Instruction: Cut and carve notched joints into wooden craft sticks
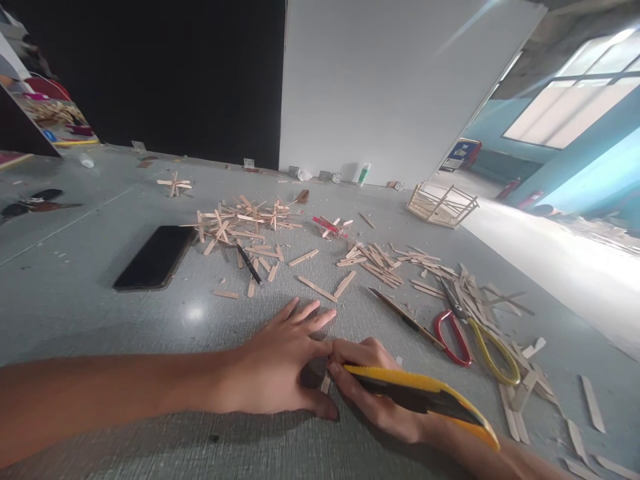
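Observation:
My right hand (377, 393) is closed around a yellow and black utility knife (425, 393). Its front end points down toward the table and is hidden by my fingers. My left hand (283, 363) rests on the tabletop, its outer fingers spread. Between its thumb and index finger, a short piece of wooden craft stick (326, 382) is held against the table, partly covered. The fingertips of both hands meet near the upper end of this piece. Beyond my hands lie two more craft sticks (317, 289), set in a V shape.
A phone (156, 258) lies at left. Loose sticks (377, 263) and joined pieces (220, 230) cover the middle. On the right are a pencil-like stick (407, 319), red-and-yellow-handled scissors (463, 320) and a stick frame (443, 205). Upright boards (385, 87) stand behind.

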Available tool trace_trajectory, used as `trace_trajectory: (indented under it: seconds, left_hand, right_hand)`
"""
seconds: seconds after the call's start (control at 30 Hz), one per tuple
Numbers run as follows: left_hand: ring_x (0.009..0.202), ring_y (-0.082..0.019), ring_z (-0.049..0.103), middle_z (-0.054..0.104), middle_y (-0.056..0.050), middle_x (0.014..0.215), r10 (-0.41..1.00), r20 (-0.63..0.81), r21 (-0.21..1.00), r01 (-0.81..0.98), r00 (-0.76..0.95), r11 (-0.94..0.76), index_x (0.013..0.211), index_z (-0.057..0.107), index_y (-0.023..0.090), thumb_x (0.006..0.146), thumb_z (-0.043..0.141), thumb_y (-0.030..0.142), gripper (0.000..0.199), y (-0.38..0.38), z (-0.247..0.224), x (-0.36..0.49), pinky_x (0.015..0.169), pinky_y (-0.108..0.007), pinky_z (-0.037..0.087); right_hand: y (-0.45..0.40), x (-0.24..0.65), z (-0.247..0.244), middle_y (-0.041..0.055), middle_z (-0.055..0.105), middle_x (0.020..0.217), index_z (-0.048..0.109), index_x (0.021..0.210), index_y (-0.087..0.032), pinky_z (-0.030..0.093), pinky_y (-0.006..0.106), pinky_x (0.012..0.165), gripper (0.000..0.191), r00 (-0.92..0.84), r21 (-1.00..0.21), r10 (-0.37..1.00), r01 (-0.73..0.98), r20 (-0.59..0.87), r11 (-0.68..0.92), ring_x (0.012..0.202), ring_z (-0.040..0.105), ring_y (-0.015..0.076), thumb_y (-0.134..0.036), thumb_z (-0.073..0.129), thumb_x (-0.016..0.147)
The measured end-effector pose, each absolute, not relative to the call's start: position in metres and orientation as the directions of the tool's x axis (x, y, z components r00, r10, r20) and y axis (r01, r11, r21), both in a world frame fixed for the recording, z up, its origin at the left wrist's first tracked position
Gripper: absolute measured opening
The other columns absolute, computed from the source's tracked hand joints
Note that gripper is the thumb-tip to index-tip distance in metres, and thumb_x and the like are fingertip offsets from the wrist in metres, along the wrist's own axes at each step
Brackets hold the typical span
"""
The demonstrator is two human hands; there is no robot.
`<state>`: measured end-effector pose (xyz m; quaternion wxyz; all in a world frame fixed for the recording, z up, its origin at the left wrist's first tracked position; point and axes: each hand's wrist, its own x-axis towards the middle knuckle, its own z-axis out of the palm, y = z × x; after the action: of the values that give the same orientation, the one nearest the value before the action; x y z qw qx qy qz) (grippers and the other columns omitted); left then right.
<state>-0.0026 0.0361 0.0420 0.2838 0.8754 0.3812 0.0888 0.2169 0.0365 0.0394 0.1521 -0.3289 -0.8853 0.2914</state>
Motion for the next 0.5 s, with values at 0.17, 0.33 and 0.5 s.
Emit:
trace_trajectory:
  seconds: [0.17,0.33,0.5]
  left_hand:
    - [0.155,-0.043,0.009,0.021,-0.013,0.168,0.715,-0.050,0.587,0.599,0.697,-0.544,0.136,0.063,0.036,0.080,0.075,0.067,0.065,0.0339,0.0410,-0.0042,0.118,-0.072,0.012]
    - [0.154,-0.044,0.008,0.020,-0.014,0.169,0.710,-0.027,0.578,0.591,0.704,-0.564,0.143,0.057,0.037,0.081,0.075,0.066,0.071,0.0340,0.0394,-0.0044,0.118,-0.073,0.012]
    - [0.154,-0.046,0.009,0.020,-0.011,0.169,0.710,-0.021,0.603,0.575,0.704,-0.553,0.146,0.053,0.041,0.081,0.076,0.064,0.072,0.0332,0.0409,-0.0044,0.117,-0.075,0.012]
  right_hand:
    - [0.0371,0.2193,0.0373,-0.0043,0.058,0.067,0.048,0.079,-0.024,0.044,0.029,0.063,0.033,-0.727,-0.682,0.685,0.480,0.044,0.553,0.058,0.050,0.0126,-0.041,0.037,0.105]
    - [0.0356,0.2203,0.0334,-0.0048,0.062,0.066,0.048,0.079,-0.025,0.047,0.042,0.080,0.034,-0.688,-0.715,0.725,0.498,0.018,0.491,0.059,0.055,0.0158,-0.040,0.036,0.106]
    - [0.0353,0.2188,0.0349,-0.0034,0.063,0.066,0.049,0.078,-0.026,0.048,0.041,0.074,0.033,-0.674,-0.695,0.739,0.527,0.009,0.489,0.063,0.056,0.0187,-0.043,0.039,0.104]
